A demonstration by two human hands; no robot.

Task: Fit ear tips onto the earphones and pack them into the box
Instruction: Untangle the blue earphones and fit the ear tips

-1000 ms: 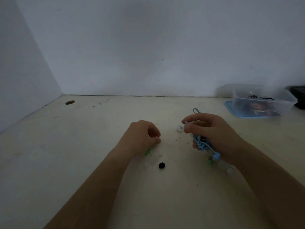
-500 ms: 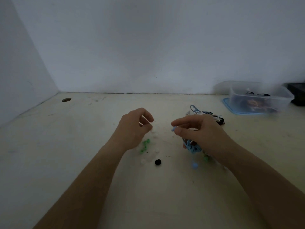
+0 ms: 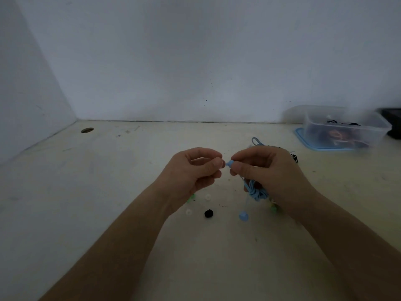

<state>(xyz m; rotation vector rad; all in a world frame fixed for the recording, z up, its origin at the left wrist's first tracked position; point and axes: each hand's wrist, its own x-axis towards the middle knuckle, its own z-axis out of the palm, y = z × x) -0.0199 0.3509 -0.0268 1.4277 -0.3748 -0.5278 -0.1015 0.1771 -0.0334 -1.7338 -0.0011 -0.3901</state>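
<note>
My right hand pinches one bud of the blue earphones between thumb and forefinger, with the bundled blue cable under its palm. The second blue bud dangles on its cord just above the table. My left hand is raised right beside the held bud, thumb and forefinger pinched together on something small; an ear tip there is hidden by the fingertips. Loose ear tips lie on the table below: white ones, green ones, a black one.
A clear plastic box on a blue lid stands at the back right, holding dark and orange items. More cables, black and white, lie behind my right hand. A dark object sits at the far right edge. A round hole is back left.
Both hands rose off the table and came together. My left hand moved right from the loose tips to the bud. The second bud now hangs free below my right hand.
</note>
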